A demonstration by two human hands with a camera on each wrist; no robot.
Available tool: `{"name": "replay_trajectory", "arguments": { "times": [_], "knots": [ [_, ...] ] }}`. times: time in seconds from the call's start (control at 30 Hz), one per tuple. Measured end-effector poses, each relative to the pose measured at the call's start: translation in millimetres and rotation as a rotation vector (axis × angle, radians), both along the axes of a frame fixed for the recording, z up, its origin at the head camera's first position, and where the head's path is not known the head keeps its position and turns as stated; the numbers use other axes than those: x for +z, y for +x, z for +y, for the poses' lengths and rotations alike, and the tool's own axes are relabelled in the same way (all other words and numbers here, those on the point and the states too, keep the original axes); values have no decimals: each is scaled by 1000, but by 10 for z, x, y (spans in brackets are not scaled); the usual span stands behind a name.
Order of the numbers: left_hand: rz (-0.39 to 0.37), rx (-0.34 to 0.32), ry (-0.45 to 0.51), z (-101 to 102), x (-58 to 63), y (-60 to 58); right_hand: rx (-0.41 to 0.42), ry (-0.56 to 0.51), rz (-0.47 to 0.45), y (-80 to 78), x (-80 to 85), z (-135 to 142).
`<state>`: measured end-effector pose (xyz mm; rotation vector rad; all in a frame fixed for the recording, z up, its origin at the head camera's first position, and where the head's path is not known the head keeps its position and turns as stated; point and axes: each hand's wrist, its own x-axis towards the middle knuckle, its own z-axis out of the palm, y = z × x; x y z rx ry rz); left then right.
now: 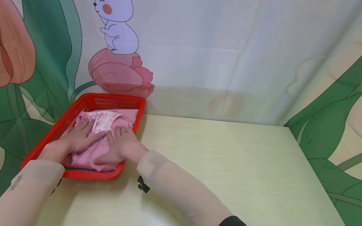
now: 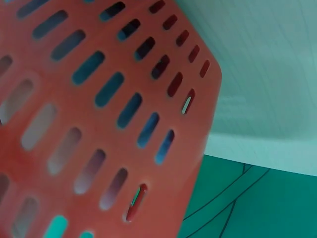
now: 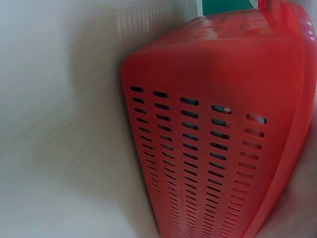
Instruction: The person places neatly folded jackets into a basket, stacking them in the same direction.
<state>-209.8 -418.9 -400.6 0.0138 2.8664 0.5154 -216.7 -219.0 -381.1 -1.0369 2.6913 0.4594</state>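
Note:
Pink folded cloth (image 1: 96, 152) with a white patterned patch lies inside a red plastic basket (image 1: 80, 174) in the head view. My left hand (image 1: 80, 136) rests on the cloth's left side, fingers spread. On its right side my right hand (image 1: 121, 144) presses down, fingers extended and thumb apart, close to the basket's right rim. A dark edge of something shows beneath the cloth at the front. In the left wrist view the slotted basket wall (image 2: 143, 129) fills most of the picture, the hand hidden. The right wrist view shows the basket's outer side (image 3: 198, 134).
The basket stands at the left of a pale wooden table (image 1: 226, 163). Behind the table hangs a curtain (image 1: 192, 56) printed with a white animal and flowers. A black strap end (image 1: 143, 184) hangs under the right sleeve.

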Motion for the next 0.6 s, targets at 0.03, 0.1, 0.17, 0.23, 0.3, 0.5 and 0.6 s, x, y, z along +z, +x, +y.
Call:
{"name": "replay_trajectory", "arguments": {
  "times": [0.03,0.1,0.17,0.23,0.3,0.5,0.6],
  "knots": [
    [0,-1,2,-4,-3,-5,1,-10,2,-5,-6,3],
    [6,-13,5,-4,-3,-24,6,-50,7,-24,-23,24],
    [12,-25,8,-9,-1,-35,11,-115,15,-31,-42,58],
    [24,-41,13,-7,3,-34,30,-186,40,-29,-71,109],
    [33,-49,22,-7,14,-6,55,-254,73,-4,-92,172],
    [49,-22,6,34,142,130,148,-431,137,91,-104,455],
    [67,-10,-27,151,270,216,162,-523,93,116,-128,659]
  ]
}}
